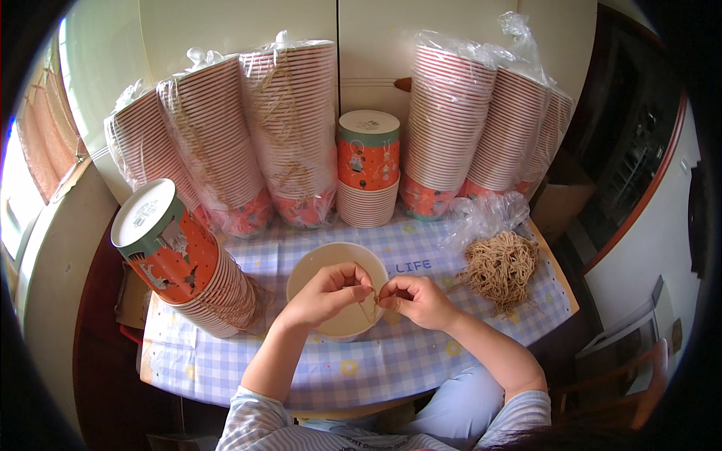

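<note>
Progress appears partway: tan cords [258, 307] already trail from the orange-and-green stack of paper tubs [184, 259]; a tangled tan cord heap [502, 270] remains at right. Left hand [333, 293] and right hand [415, 301] pinch a slender tan strand [365, 310] over the open, round white tub [300, 276]

This looks like a room in a home, used for handwork. A flower-patterned, checked cloth [421, 357] covers the counter [565, 295], as in a family dining room. Beyond its left edge, a peach curtain [51, 128] hangs by a bright window [19, 203]. Smooth cream panels [376, 45] rise behind the far edge, and a wooden chair [654, 376] stands off the near right corner. Bagged stacks of paper tubs [293, 128] along the far edge and a heap of twine [502, 270] near the right edge suggest piecework.
</note>
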Available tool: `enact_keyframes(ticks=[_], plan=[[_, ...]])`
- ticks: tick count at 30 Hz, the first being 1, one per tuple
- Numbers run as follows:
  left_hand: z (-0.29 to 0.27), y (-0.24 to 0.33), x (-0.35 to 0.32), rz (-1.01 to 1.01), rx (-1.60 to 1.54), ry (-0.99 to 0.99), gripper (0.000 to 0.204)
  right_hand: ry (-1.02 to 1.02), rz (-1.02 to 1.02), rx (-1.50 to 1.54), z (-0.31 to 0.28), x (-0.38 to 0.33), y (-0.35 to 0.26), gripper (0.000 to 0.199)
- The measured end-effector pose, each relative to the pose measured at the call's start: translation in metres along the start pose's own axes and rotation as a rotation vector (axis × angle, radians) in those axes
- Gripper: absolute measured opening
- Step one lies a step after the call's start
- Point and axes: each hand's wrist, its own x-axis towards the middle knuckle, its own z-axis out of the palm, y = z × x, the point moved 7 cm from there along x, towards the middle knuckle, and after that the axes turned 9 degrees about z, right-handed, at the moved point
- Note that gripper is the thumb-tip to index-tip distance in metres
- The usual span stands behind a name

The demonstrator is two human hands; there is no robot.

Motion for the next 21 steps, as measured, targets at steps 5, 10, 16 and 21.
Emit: enact_keyframes(ticks=[5,10,16,21], plan=[[0.0006,-0.0004,0.001,0.004,-0.017,0.004,0.008,-0.004,0.017,-0.021,0.0,-0.0003,0.0019,0.008],[0.0003,-0.0005,0.001,0.009,-0.023,0.008,0.007,-0.011,0.029,0.004,0.0006,0.0002,0.0031,0.008],[-0.0013,-0.0004,0.0012,0.021,-0.036,0.019,0.008,-0.037,0.048,0.013,0.0026,0.0,0.0033,0.008],[-0.0001,0.0051,0.0005,0.006,-0.025,0.014,0.009,-0.016,-0.002,0.027,0.0004,-0.0011,0.0012,0.008]])
